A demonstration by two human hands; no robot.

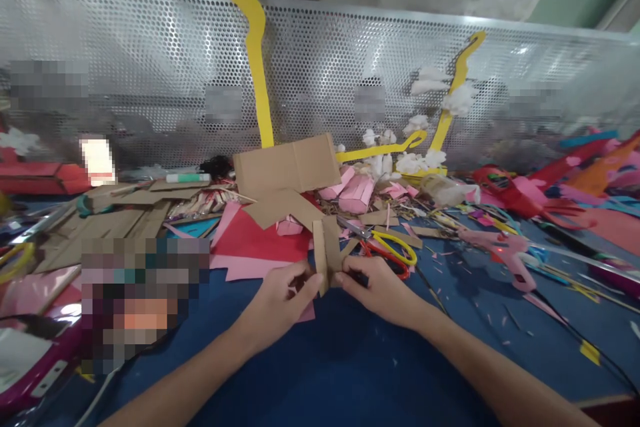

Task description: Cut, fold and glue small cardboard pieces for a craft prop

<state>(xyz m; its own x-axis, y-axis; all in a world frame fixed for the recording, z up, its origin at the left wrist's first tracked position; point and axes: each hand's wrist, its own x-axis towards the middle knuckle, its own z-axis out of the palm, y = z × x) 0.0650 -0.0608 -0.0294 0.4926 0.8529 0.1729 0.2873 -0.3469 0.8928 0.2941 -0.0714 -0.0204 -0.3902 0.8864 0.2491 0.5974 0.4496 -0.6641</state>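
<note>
A small folded piece of cardboard [329, 247] stands upright between my two hands, with a crease down its middle. My left hand [291, 293] pinches its lower left edge between thumb and fingers. On the other side, my right hand [367, 285] grips the lower right edge. Just behind lie a flat cardboard piece [280, 207] and red paper [255, 237] over pink paper [235, 268]. Scissors with yellow handles [400, 245] and a red-handled pair [373, 250] lie beyond my right hand.
A cardboard box [287, 165] stands at the back before a perforated metal panel [320, 67]. Yellow hooked strips [257, 73] rise there. A pink glue gun [505, 250] lies right, its cord trailing forward. Cardboard strips [107, 230] pile up left. Paper scraps dot the blue table [345, 373].
</note>
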